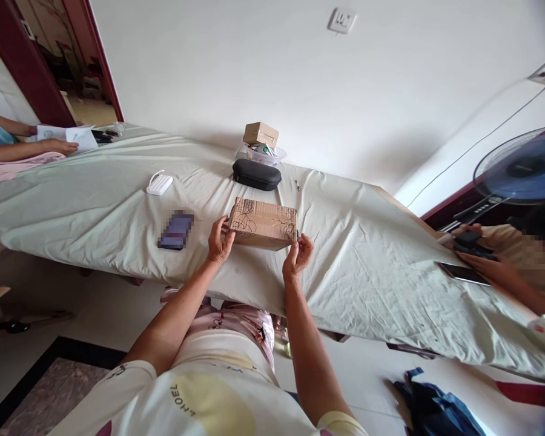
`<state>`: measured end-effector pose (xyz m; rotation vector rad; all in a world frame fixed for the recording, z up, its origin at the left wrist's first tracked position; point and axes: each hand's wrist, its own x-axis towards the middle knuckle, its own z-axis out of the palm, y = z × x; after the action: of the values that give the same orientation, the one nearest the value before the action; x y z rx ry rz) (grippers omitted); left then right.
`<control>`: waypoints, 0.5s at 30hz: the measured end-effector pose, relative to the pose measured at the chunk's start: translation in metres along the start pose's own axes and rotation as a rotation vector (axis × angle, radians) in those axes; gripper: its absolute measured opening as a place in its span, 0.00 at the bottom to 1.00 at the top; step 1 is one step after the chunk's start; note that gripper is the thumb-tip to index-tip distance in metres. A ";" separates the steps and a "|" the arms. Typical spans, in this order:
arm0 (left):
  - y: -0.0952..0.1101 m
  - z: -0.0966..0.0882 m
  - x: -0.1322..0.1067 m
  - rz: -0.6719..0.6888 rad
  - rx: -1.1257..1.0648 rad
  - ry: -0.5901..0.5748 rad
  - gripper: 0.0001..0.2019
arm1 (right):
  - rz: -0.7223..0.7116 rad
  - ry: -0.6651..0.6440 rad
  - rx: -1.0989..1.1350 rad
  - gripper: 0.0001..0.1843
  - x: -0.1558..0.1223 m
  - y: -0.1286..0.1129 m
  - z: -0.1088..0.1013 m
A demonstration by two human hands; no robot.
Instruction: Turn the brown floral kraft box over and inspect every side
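Gripping a cardboard box (263, 221) from its two ends, the person's left hand (218, 242) and right hand (298, 254) are each curled around a near corner, the left at the left end, the right at the right end. The box, printed with dark line drawings, is near the front edge of the cloth-covered desk (354, 254), directly before the person; whether its underside touches the cloth cannot be told.

Just behind the box lies a black case (257, 174), with a small pen-like thing (297, 185) to its right. Behind the case is a clear tub (278, 158) of small items, topped by a smaller brown box (260, 132). To the left of the left hand lies a phone (178, 230), blurred, and beyond it a white gadget (160, 183) with a loop.

At the far left end, another person's hands (59, 145) hold white papers (68, 134). At the right end, a third person holds a dark device (472, 241) near a second phone (464, 274) lying on the desk. A fan (522, 169) stands behind that end, and a socket (343, 21) sits high on the wall (254, 66). A dark blue bag (436, 406) lies on the floor.
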<state>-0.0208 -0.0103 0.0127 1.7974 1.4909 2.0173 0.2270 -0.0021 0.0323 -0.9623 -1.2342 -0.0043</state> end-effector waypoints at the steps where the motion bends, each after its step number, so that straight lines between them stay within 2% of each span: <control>1: 0.000 0.000 0.000 -0.001 0.009 -0.001 0.37 | -0.025 -0.008 -0.017 0.19 0.001 -0.002 -0.001; 5: 0.001 0.002 0.001 0.011 0.103 -0.029 0.36 | -0.083 -0.085 -0.087 0.16 0.002 -0.006 -0.001; 8: 0.005 0.003 0.002 0.047 0.204 -0.024 0.35 | -0.079 -0.087 -0.108 0.15 0.002 -0.009 0.001; 11: 0.015 0.004 0.002 0.055 0.298 -0.028 0.29 | -0.108 -0.080 -0.125 0.14 0.003 -0.010 0.002; 13: 0.024 0.004 0.001 0.057 0.318 -0.073 0.25 | -0.128 -0.084 -0.141 0.14 0.003 -0.010 0.003; 15: 0.033 0.005 0.000 0.058 0.314 -0.126 0.26 | -0.133 -0.094 -0.151 0.14 0.002 -0.009 0.005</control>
<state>0.0005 -0.0249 0.0338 2.0570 1.8177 1.7319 0.2197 -0.0040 0.0400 -1.0180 -1.3981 -0.1601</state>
